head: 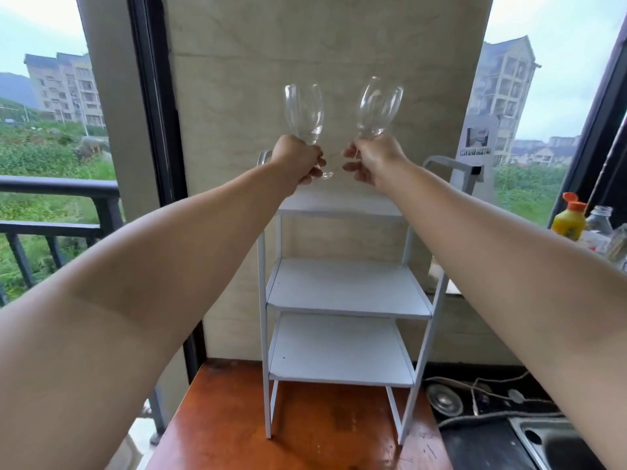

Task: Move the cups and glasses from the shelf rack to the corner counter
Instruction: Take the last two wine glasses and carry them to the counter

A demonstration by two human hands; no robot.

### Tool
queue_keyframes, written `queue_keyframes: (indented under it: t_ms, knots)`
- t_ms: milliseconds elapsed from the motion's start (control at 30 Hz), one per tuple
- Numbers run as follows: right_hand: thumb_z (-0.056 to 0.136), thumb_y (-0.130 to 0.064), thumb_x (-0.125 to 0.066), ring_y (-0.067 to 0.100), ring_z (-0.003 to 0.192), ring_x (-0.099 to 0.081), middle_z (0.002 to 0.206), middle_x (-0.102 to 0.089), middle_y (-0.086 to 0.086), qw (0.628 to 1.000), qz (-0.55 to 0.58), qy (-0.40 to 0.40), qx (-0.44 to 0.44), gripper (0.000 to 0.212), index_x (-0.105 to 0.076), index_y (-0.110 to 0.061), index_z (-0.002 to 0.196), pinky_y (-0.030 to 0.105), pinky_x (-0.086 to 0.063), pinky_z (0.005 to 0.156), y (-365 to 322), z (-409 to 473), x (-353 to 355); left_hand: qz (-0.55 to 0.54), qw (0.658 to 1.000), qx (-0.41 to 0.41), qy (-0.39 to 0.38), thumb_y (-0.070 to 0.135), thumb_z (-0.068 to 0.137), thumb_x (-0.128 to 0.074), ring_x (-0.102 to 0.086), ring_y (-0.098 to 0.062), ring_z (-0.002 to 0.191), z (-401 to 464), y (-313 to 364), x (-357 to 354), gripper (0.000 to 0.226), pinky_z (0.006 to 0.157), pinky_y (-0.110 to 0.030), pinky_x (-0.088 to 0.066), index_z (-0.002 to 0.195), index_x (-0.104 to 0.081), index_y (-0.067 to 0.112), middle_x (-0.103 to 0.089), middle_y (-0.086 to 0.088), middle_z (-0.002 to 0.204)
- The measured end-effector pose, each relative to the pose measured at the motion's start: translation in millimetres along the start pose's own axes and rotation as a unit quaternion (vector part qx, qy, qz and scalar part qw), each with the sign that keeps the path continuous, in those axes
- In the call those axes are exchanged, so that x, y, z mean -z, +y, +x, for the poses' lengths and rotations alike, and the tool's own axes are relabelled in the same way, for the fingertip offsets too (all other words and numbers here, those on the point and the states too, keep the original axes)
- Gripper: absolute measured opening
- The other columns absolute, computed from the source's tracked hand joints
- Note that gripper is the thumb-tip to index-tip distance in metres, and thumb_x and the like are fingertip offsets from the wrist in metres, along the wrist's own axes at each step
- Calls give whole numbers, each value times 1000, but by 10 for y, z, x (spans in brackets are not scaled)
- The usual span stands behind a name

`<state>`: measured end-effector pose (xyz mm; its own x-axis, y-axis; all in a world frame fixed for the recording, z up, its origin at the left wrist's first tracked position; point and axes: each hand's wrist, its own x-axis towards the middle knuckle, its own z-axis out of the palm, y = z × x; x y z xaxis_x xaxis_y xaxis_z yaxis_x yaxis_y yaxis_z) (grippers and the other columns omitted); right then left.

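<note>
Two clear stemmed glasses are held up above the white shelf rack [346, 290]. My left hand [298, 161] grips the stem of the left glass [303, 110], whose foot shows below my fingers. My right hand [373, 159] grips the stem of the right glass [379, 105], which tilts slightly right. Both glasses are upright, close together and apart from each other. The rack's three visible shelves hold nothing. It stands on a reddish wooden counter [237, 429] against a beige wall.
A yellow bottle with an orange cap [569, 221] and a clear bottle [599, 222] stand on the right ledge. A steel sink [556, 442], a drain plug and cables lie at lower right. A black balcony railing [57, 228] is at left.
</note>
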<state>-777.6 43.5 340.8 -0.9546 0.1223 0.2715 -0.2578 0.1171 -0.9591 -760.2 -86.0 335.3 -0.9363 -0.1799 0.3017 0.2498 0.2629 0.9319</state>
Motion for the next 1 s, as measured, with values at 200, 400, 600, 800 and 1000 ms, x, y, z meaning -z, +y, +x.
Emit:
queue_keyframes:
  t_ms: [200,400,600,800,1000]
  knots:
    - [97,-14,-41,5,36,-58,73,-63,-4,1000,-1,-20,6,24,-53,-16,77,13,-35,36,-94,-523,44,-23,999,-30,-34,10,93,-53,-51,-4,38,-441,-65,200,19,40,-17,-38,76,-60,12,-67,1,74]
    - [100,-19,-40,2,32,-56,73,-63,-5,999,12,-40,-11,27,-53,-17,77,11,-34,34,-105,-1129,239,-25,999,-24,-25,11,95,-52,-49,-1,35,-992,-48,254,21,36,-15,-35,75,-60,12,-65,1,74]
    - [100,-18,-40,2,34,-54,74,-63,-5,995,8,-51,-83,28,-55,-17,76,13,-34,35,279,-1982,726,-49,996,64,-41,13,97,-49,-48,-3,40,-1896,-292,-69,24,38,-14,-34,75,-59,12,-63,1,72]
    - [99,-17,-42,6,45,-52,73,-63,-4,980,-18,-30,-198,27,-55,-18,75,12,-32,33,911,-2843,1295,-53,978,178,-93,10,97,-48,-46,-6,43,-2915,-838,-645,25,33,-12,-30,73,-55,10,-61,-2,70]
    - [98,-14,-41,0,26,-47,71,-59,-2,962,-6,9,-275,25,-50,-16,74,10,-27,31,1535,-3657,1737,-5,964,222,-148,11,96,-49,-48,-2,31,-3589,-1352,-1007,28,30,-10,-27,69,-55,11,-61,-6,71]
